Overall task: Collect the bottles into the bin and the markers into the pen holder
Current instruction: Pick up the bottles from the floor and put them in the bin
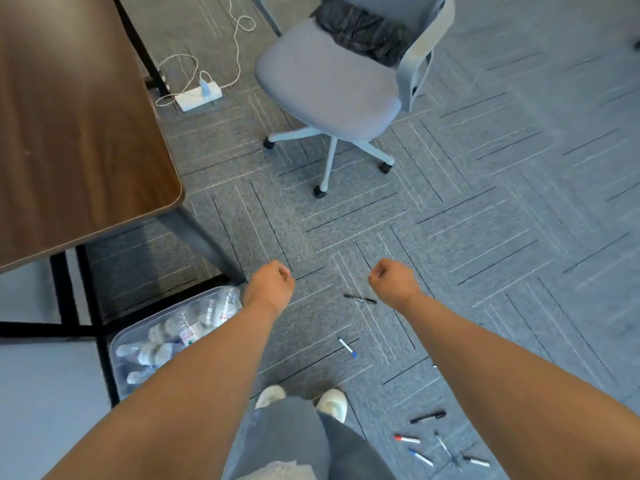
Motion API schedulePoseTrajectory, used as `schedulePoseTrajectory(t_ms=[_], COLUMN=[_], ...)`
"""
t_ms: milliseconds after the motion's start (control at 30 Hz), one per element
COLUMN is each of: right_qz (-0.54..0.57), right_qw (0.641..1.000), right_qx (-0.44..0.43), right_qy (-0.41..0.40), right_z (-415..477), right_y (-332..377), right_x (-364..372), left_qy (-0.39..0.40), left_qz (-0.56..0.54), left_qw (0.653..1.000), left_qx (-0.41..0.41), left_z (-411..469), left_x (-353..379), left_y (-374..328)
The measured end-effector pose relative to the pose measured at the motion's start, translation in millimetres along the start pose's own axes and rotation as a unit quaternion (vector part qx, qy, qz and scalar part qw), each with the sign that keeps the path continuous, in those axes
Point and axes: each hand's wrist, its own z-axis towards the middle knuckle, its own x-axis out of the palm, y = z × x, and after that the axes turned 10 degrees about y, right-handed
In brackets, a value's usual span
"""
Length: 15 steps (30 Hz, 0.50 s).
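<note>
1. Bin [119, 344]: clear plastic, on the floor, partly hidden by an arm.
2. Bottles [152, 353]: clear, white-capped, lying jumbled inside the bin.
3. Markers: a black one [360, 299] and a blue-capped one [347, 347] lie flat, apart; a cluster [433, 441] lies scattered near the bottom edge.

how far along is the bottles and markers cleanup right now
Bottles look done: the clear plastic bin holds the clear plastic bottles, and none show on the grey carpet. Nothing is in hand: the left hand and right hand are empty fists. Left: the scattered markers, all on the carpet. No pen holder is visible.
</note>
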Motion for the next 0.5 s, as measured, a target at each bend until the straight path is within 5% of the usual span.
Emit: schedulePoseTrajectory(t_ms=[500], right_qz=[-0.066], right_qw=[0.996], right_qx=[-0.025], right_qy=[0.056], right_z=[168.3], right_y=[123.4], right_x=[-89.8], left_qy=[0.001], left_qz=[-0.057], left_qw=[0.997], left_qx=[-0.053], left_z=[174.3], left_x=[-85.3], left_y=[-100.9])
